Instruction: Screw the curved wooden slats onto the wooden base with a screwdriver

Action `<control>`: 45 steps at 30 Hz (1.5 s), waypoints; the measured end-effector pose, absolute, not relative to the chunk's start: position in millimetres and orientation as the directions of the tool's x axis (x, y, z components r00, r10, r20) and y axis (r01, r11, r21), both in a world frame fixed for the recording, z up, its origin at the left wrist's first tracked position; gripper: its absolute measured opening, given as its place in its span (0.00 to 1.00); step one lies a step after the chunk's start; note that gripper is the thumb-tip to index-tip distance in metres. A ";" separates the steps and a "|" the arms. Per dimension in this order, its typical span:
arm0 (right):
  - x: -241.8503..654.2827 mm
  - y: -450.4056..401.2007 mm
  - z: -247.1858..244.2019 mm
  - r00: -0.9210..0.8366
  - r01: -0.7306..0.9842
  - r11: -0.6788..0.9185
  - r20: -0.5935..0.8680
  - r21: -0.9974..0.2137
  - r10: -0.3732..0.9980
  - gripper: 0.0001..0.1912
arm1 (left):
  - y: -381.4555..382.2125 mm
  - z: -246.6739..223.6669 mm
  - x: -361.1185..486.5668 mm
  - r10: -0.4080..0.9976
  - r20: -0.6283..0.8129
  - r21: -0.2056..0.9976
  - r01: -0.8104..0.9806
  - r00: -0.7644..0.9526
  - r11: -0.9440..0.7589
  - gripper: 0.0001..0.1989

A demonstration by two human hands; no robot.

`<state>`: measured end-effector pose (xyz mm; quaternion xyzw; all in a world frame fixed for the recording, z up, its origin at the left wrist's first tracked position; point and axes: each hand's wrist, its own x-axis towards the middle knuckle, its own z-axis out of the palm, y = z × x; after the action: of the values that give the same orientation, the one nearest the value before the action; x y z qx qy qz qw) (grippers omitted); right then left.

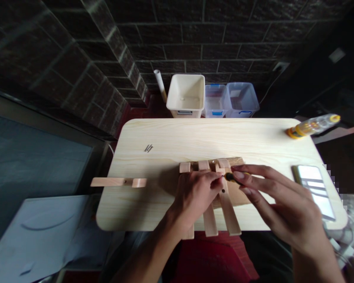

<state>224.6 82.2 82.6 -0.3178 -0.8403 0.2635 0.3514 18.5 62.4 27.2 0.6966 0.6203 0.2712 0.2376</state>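
My right hand (279, 196) grips a small screwdriver (230, 177) with a dark and yellow handle, its tip pointing left. My left hand (196, 190) is closed, thumb and forefinger pinched right by that tip; whatever they hold is too small to make out. Beneath both lies a wooden strip (230, 214) with a dark hole and a curved piece at its far end. Beside it lie a second strip (211, 222) and a third, partly covered by my left hand. All three rest on a brown cardboard-like block (238, 196) and overhang the table's near edge.
Another wooden strip (109, 181) with a curved piece pokes past the left table edge. Several dark screws (148, 148) lie on the pale table (165, 133). A phone-like device (314, 188) and a clear, yellow-based container (312, 125) are at right. Bins (185, 110) stand behind.
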 end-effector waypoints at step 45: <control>223.8 84.4 86.6 -0.509 0.377 0.617 0.402 -0.691 0.761 0.22 | 63.2 25.5 19.5 0.995 0.074 0.680 0.727 0.066 -0.099 0.09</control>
<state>223.8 84.4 86.6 -0.3446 -0.8257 0.2698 0.3558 19.5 63.2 25.5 0.6882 0.6255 0.2751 0.2437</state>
